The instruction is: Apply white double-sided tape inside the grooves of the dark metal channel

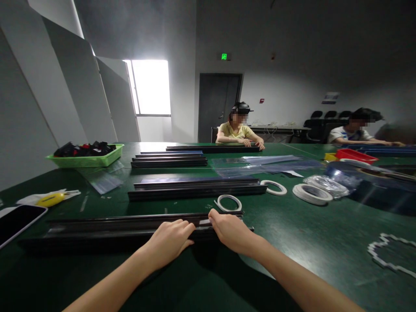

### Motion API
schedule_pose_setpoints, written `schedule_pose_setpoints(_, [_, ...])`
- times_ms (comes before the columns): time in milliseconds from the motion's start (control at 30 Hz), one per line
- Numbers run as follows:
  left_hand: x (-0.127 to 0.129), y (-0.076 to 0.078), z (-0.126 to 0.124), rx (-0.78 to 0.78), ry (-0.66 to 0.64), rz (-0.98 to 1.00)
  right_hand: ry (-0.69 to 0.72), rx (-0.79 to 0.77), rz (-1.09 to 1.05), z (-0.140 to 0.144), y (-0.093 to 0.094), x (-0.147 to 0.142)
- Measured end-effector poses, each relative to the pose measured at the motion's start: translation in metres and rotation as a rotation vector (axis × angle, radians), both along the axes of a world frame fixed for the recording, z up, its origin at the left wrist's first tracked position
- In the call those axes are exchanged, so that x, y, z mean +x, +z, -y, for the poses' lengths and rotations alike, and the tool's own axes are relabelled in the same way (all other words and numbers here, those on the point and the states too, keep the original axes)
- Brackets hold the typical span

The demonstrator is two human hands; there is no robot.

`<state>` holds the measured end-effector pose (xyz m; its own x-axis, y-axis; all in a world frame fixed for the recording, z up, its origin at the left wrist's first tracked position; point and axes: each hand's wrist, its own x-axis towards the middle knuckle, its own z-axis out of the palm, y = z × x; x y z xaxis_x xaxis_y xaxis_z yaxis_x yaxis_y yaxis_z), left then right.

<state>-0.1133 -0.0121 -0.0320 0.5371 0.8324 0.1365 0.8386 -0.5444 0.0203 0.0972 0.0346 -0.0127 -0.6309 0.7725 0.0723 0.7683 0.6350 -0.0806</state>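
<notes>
A long black channel-shaped strip (107, 232) lies across the table in front of me. Over its near wall, right of the middle, my left hand (172, 240) is closed, fingers curled on the edge. My right hand (232, 229) is closed at the strip's right part, fingertips pressed together on its far side. A small white piece (204, 222), perhaps tape, shows on the strip between my hands, right beside the right fingertips. What the right fingers pinch is hidden. Just behind that hand lies a thin white tape roll (229, 203).
More black strips (198, 189) lie behind, with another stack (169, 162) farther back. Tape rolls (312, 193) and a large film roll (383, 186) sit right. A green basket (84, 160), phone (21, 223) and yellow tool (51, 199) are left. Two people (238, 130) work across the table.
</notes>
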Motion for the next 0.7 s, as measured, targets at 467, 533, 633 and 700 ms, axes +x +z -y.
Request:
schedule_pose_setpoints(467, [-0.0035, 0.0071, 0.0019, -0.061, 0.030, -0.011, -0.010, -0.033, -0.045, -0.0026, 0.0039, 0.0036])
schedule_pose_setpoints(533, [-0.0061, 0.0071, 0.0025, -0.073, 0.044, -0.014, -0.012, -0.050, -0.064, -0.0023, 0.0030, 0.0033])
schedule_pose_setpoints(633, [-0.0080, 0.0075, 0.0031, -0.081, 0.069, -0.013, -0.014, -0.067, -0.067, -0.0015, 0.0000, 0.0022])
schedule_pose_setpoints(700, [-0.0074, 0.0079, 0.0031, -0.083, 0.084, -0.011, -0.019, -0.072, -0.054, -0.0009, -0.0017, 0.0012])
